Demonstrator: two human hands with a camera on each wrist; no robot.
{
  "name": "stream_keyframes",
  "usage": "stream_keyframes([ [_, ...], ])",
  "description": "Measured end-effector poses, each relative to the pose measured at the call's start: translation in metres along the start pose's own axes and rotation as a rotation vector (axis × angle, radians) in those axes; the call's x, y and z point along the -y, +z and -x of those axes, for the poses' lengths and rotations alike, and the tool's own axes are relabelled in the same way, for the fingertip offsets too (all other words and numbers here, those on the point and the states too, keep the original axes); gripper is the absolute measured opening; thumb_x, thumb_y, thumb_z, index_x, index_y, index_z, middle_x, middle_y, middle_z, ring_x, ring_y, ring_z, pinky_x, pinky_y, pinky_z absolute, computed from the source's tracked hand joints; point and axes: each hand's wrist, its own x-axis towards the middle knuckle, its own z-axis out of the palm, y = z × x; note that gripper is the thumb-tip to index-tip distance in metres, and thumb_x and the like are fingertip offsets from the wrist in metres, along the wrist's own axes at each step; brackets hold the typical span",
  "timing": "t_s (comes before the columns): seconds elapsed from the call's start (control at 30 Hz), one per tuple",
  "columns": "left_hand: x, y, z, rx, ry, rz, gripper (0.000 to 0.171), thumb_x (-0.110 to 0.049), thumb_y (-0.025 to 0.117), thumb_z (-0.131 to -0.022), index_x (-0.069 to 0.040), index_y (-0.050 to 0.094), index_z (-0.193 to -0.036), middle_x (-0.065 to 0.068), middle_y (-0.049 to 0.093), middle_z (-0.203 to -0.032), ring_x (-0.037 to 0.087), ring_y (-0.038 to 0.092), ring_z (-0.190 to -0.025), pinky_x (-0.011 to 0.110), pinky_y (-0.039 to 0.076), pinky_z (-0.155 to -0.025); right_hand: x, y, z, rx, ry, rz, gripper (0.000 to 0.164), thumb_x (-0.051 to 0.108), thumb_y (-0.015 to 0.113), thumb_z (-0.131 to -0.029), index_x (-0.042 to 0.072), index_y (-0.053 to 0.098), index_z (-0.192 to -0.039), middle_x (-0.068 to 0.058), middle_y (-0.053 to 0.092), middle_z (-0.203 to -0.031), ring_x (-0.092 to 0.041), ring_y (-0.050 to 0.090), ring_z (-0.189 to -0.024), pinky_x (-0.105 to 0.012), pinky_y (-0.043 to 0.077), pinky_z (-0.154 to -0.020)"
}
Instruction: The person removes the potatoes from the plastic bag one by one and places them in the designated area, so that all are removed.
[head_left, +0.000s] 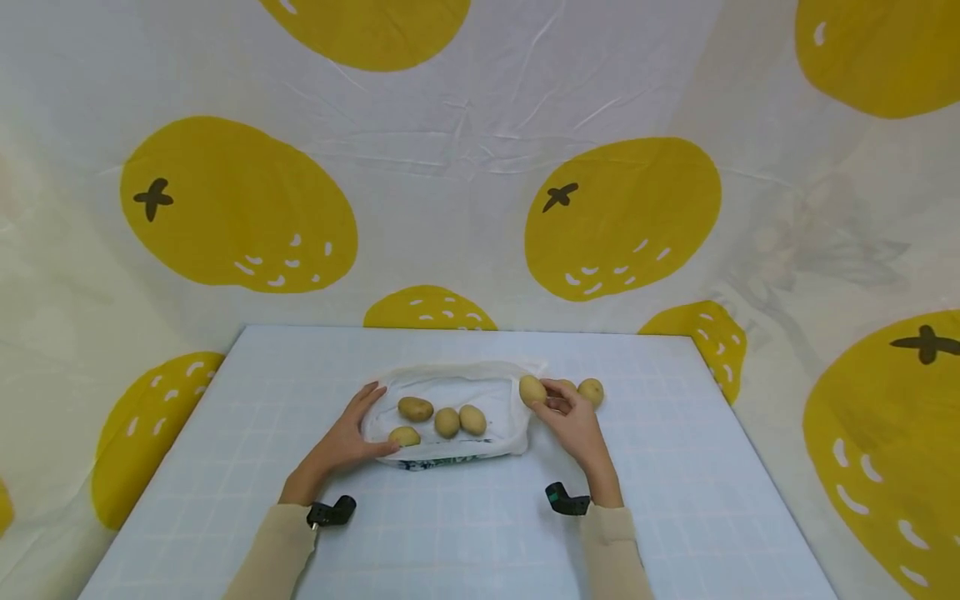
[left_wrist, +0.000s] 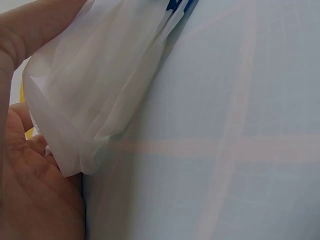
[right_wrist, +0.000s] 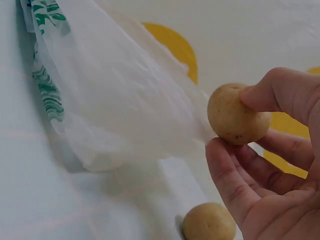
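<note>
A white plastic bag [head_left: 450, 451] with green print lies on the table, its mouth spread wide. Several potatoes [head_left: 447, 422] rest inside it. My left hand [head_left: 352, 433] holds the bag's left end, thumb at the front rim and fingers at the back; the left wrist view shows the white plastic [left_wrist: 95, 85] between them. Over the bag's right end, my right hand [head_left: 572, 421] pinches a potato [right_wrist: 235, 114] between thumb and fingertips. Beyond that hand, two more potatoes [head_left: 591, 392] sit on the table, one partly hidden by the fingers.
The table [head_left: 465, 533] has a pale checked cover. Behind it hangs a white cloth [head_left: 442, 217] printed with large yellow fruit, meeting the table's back edge. Each wrist wears a small black camera [head_left: 332, 511].
</note>
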Motion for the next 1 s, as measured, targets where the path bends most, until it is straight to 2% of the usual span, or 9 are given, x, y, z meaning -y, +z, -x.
stream_keyframes([
  [0.17, -0.001, 0.0, 0.0, -0.003, 0.01, -0.004, 0.109, -0.038, 0.089, -0.077, -0.006, 0.029, -0.162, 0.021, 0.011, -0.172, 0.052, 0.012, -0.155, 0.074, 0.018, -0.118, -0.016, -0.015, 0.002, -0.079, 0.009, -0.017, 0.045, 0.017, 0.078, -0.093, 0.007, 0.066, -0.136, -0.015, 0.064, -0.136, -0.017, 0.066, -0.11, -0.014, 0.054, -0.086],
  [0.37, -0.003, 0.0, 0.002, -0.004, 0.006, 0.008, 0.109, -0.037, 0.089, -0.077, -0.005, 0.029, -0.162, 0.022, 0.011, -0.171, 0.052, 0.012, -0.155, 0.075, 0.018, -0.118, -0.025, -0.033, 0.005, -0.163, 0.057, -0.035, 0.049, 0.019, 0.078, -0.093, 0.003, 0.063, -0.137, -0.017, 0.062, -0.138, -0.004, 0.064, -0.104, -0.012, 0.052, -0.085],
  [0.57, -0.003, -0.001, 0.003, -0.007, 0.007, -0.002, 0.108, -0.037, 0.089, -0.078, -0.005, 0.029, -0.162, 0.022, 0.011, -0.171, 0.052, 0.012, -0.155, 0.075, 0.017, -0.118, -0.028, -0.055, 0.005, -0.226, 0.076, -0.094, 0.048, 0.017, 0.076, -0.094, 0.004, 0.062, -0.138, -0.012, 0.062, -0.132, -0.004, 0.066, -0.102, -0.013, 0.055, -0.086],
  [0.73, -0.003, -0.001, 0.003, -0.006, 0.006, -0.015, 0.108, -0.038, 0.088, -0.078, -0.005, 0.029, -0.162, 0.022, 0.011, -0.171, 0.052, 0.012, -0.155, 0.075, 0.018, -0.118, -0.031, -0.071, 0.004, -0.288, 0.115, -0.089, 0.047, 0.019, 0.076, -0.095, 0.007, 0.063, -0.138, -0.003, 0.062, -0.123, -0.004, 0.067, -0.097, -0.014, 0.056, -0.083],
  [1.0, -0.002, 0.0, 0.001, -0.004, 0.024, -0.012, 0.107, -0.036, 0.088, -0.078, -0.004, 0.029, -0.161, 0.023, 0.012, -0.171, 0.052, 0.012, -0.155, 0.075, 0.018, -0.118, -0.042, -0.095, 0.002, -0.351, 0.175, -0.003, 0.052, 0.031, 0.076, -0.095, 0.011, 0.062, -0.141, -0.007, 0.061, -0.134, -0.006, 0.062, -0.103, -0.01, 0.054, -0.083],
])
